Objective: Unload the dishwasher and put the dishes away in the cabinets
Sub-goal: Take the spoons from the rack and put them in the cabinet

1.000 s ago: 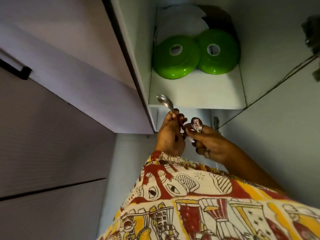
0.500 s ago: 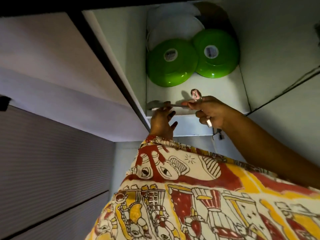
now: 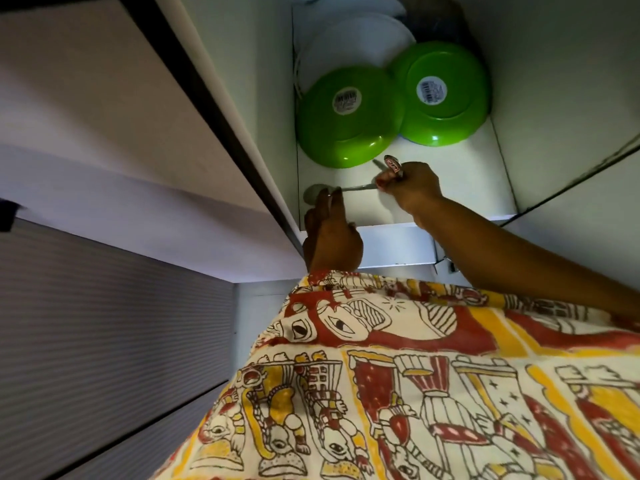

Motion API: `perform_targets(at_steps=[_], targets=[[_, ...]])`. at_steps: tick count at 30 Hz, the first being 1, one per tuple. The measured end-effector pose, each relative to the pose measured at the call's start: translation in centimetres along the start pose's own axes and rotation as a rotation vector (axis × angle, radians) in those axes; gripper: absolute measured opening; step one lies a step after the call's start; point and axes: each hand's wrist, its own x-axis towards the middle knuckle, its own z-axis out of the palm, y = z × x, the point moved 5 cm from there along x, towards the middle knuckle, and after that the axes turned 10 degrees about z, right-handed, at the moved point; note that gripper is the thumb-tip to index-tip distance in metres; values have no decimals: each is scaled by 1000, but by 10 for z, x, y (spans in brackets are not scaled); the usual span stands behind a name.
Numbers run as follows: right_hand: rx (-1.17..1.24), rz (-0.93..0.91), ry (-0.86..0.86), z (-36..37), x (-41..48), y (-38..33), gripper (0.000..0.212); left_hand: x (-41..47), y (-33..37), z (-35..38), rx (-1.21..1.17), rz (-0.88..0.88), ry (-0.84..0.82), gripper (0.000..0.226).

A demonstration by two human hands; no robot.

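Note:
I look up into an open upper cabinet (image 3: 450,188). A metal spoon (image 3: 313,194) lies flat along the front of its white shelf, bowl end to the left. My left hand (image 3: 332,233) reaches over the shelf edge with its fingertips pinched on the spoon's neck. My right hand (image 3: 410,188) is on the shelf at the spoon's handle end and grips a second spoon (image 3: 393,164), whose labelled end sticks up above the fingers. Two green bowls, the left one (image 3: 344,117) and the right one (image 3: 441,93), lie upside down just behind the hands.
White plates (image 3: 356,43) stand stacked behind the green bowls, with a dark dish (image 3: 436,19) at the back right. The open cabinet door (image 3: 114,133) hangs to the left. A cabinet side wall (image 3: 561,81) closes off the right. My patterned sleeve (image 3: 381,375) fills the lower view.
Both hands rose from below the shelf onto it. The first spoon went from upright in my left hand to lying flat on the shelf. My right hand moved deeper in.

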Motion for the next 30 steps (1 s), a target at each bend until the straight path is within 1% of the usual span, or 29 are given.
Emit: perform_targets(at_steps=[2, 5, 10, 13, 16, 18, 20, 22, 25, 26, 28, 29, 30], targets=[[-66, -60, 36, 1, -1, -6, 19, 2, -2, 4, 103, 4, -64, 61], [-185, -165, 88, 2, -3, -14, 23, 6, -6, 5, 192, 9, -69, 65], [-342, -267, 134, 3, -2, -18, 26, 6, -11, 9, 163, 33, -54, 71], [-393, -272, 157, 5, -2, -16, 26, 7, -12, 9, 196, 53, -60, 72], [-415, -272, 178, 5, -2, -17, 27, 14, -15, 8, 221, 78, -124, 75], [-419, -261, 203, 3, -2, -17, 30, 18, -14, 8, 192, 72, -169, 77], [-430, -258, 214, 2, -2, -17, 32, 20, -11, 7, 153, 56, -160, 78], [-398, -264, 203, 1, -5, -18, 36, 20, -10, 7, 111, 50, -130, 77], [-255, -301, 200, 0, -14, -15, 41, 12, -8, 5, 21, 60, -57, 72], [-220, -327, 205, 1, -18, -12, 41, 9, -7, 2, -23, 73, -2, 69], [-182, -394, 177, 4, -29, -7, 37, 0, -3, -7, -126, 111, 173, 57], [-176, -443, 141, 8, -36, -6, 36, -5, -2, -10, -211, 111, 266, 49], [-183, -495, 100, 12, -42, -5, 38, -9, -5, -11, -353, 62, 342, 38]])
